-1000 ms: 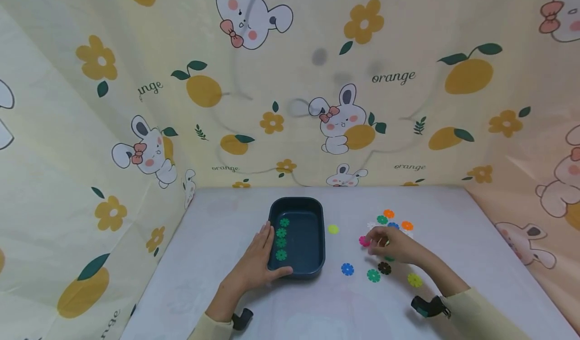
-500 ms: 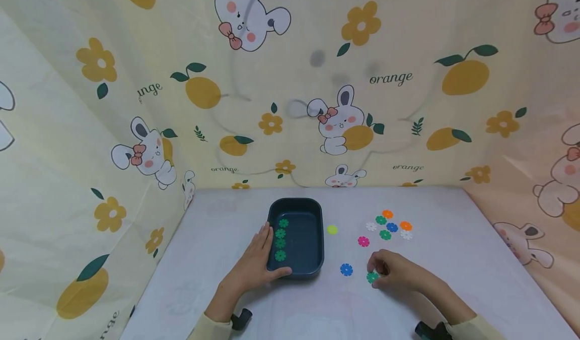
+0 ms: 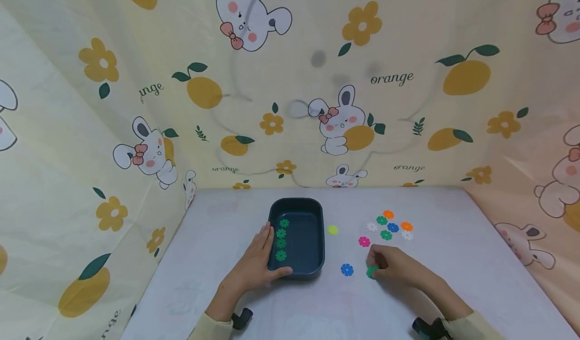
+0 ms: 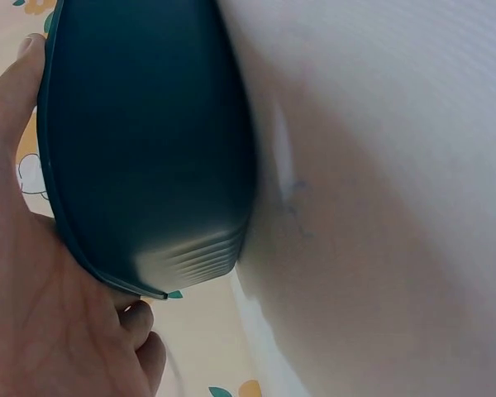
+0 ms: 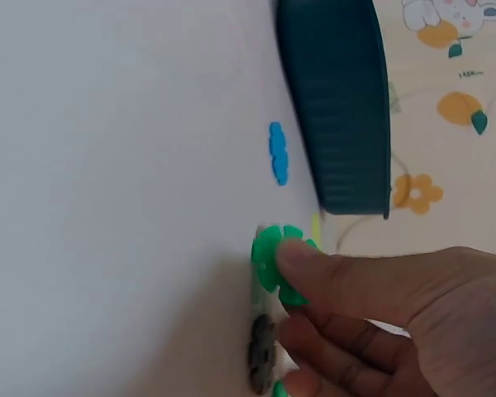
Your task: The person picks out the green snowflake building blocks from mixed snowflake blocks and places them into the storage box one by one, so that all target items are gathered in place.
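My right hand (image 3: pixel 399 267) pinches a green flower-shaped plastic disc (image 5: pixel 267 258) between thumb and fingers, just above the table. A dark brown disc (image 5: pixel 261 356) lies beside that hand in the right wrist view; the hand hides it in the head view. Left of it is a blue disc (image 3: pixel 347 270), and beyond it a pink disc (image 3: pixel 364 242). My left hand (image 3: pixel 254 262) rests against a dark blue-green tray (image 3: pixel 323 239), straight fingers along its left side and thumb on its near rim. Several green discs (image 3: pixel 281 243) lie in a column inside the tray's left part.
On the white table (image 3: pixel 217 229), a yellow-green disc (image 3: pixel 333 230) lies right of the tray. A cluster of orange, green, white and blue discs (image 3: pixel 393 227) lies farther back on the right. A curtain printed with rabbits and oranges (image 3: pixel 290 143) encloses the table's back and sides.
My right hand has moved from the cluster toward the near side and taken hold of the green disc, now raised slightly. The left hand and tray have stayed put.
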`<state>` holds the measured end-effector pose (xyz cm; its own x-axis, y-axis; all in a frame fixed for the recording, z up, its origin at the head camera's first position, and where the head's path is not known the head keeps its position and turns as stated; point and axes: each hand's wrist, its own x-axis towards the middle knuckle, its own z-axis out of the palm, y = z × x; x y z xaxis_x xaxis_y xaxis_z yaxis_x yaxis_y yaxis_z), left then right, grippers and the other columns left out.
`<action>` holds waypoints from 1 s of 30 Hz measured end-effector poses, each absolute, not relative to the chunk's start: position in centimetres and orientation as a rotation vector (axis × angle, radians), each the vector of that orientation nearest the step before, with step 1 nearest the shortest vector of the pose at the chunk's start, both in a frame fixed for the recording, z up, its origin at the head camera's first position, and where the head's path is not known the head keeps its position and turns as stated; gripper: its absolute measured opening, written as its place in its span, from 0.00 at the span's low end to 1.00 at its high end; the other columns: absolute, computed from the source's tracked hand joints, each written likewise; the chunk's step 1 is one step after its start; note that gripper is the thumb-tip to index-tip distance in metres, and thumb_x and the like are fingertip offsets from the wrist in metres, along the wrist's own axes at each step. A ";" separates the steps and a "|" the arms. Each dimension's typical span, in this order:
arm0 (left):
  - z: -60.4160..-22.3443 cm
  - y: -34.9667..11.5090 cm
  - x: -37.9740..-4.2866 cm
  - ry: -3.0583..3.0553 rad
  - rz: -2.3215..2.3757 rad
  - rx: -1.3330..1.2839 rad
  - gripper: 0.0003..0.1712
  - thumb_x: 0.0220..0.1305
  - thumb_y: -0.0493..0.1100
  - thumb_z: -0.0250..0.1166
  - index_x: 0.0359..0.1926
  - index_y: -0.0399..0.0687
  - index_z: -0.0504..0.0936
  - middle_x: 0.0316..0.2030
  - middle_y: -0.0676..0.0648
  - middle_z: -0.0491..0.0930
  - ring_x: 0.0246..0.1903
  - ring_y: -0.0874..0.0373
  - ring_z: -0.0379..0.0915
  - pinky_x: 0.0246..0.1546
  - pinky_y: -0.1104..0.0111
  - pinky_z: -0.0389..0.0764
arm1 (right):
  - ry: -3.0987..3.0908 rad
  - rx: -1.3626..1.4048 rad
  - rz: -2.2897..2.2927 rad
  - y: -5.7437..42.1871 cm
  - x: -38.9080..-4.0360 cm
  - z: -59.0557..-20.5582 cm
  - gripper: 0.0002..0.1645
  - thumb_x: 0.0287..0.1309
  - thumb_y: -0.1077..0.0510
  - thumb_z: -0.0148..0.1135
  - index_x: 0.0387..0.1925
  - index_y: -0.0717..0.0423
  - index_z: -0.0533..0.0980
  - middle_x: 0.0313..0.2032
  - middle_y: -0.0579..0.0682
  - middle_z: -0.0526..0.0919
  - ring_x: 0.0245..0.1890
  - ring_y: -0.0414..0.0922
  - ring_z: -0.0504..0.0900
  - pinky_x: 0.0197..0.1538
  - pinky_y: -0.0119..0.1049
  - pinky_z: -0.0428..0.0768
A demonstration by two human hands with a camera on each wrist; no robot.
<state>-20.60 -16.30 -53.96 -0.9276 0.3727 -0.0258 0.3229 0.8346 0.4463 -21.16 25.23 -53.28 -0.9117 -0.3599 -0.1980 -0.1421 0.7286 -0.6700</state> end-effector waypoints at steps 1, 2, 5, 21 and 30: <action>-53.9 -16.3 -20.6 2.899 0.674 0.548 0.73 0.64 0.78 0.67 0.87 0.41 0.39 0.87 0.45 0.31 0.86 0.50 0.28 0.85 0.50 0.44 | 2.625 -0.409 -0.984 25.1 -21.3 -53.1 0.18 0.57 0.62 0.82 0.40 0.52 0.78 0.31 0.46 0.77 0.36 0.45 0.76 0.36 0.30 0.80; -53.8 -16.3 -20.5 2.899 0.672 0.548 0.73 0.64 0.77 0.67 0.87 0.40 0.39 0.87 0.45 0.30 0.86 0.50 0.28 0.85 0.50 0.43 | 2.633 -0.428 -0.992 25.0 -21.6 -52.9 0.16 0.58 0.63 0.81 0.40 0.52 0.78 0.32 0.45 0.78 0.36 0.45 0.76 0.36 0.30 0.80; -53.7 -16.4 -20.5 2.906 0.680 0.562 0.73 0.64 0.77 0.68 0.87 0.39 0.40 0.87 0.43 0.32 0.86 0.48 0.30 0.85 0.48 0.45 | 2.664 -0.507 -1.028 24.5 -22.5 -52.3 0.13 0.62 0.64 0.77 0.41 0.52 0.80 0.33 0.44 0.79 0.37 0.44 0.77 0.39 0.30 0.82; -54.0 -16.3 -20.8 2.899 0.659 0.519 0.74 0.62 0.81 0.65 0.88 0.45 0.38 0.87 0.48 0.29 0.86 0.52 0.28 0.85 0.51 0.44 | 2.468 -0.760 -1.380 17.7 -27.8 -49.3 0.09 0.69 0.65 0.72 0.48 0.56 0.85 0.42 0.50 0.88 0.43 0.48 0.84 0.51 0.30 0.86; -53.8 -16.4 -20.7 2.888 0.679 0.523 0.73 0.63 0.79 0.66 0.87 0.43 0.39 0.87 0.47 0.30 0.86 0.51 0.28 0.85 0.50 0.44 | 2.370 -0.935 -1.279 13.3 -30.0 -49.6 0.08 0.70 0.65 0.70 0.48 0.54 0.86 0.43 0.47 0.88 0.41 0.43 0.85 0.49 0.32 0.87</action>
<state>-20.71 -16.35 -53.81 -0.9316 0.3606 -0.0459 0.3024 0.8388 0.4527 -29.98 13.31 -49.63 -0.7472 -0.6627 0.0497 -0.4052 0.3950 -0.8245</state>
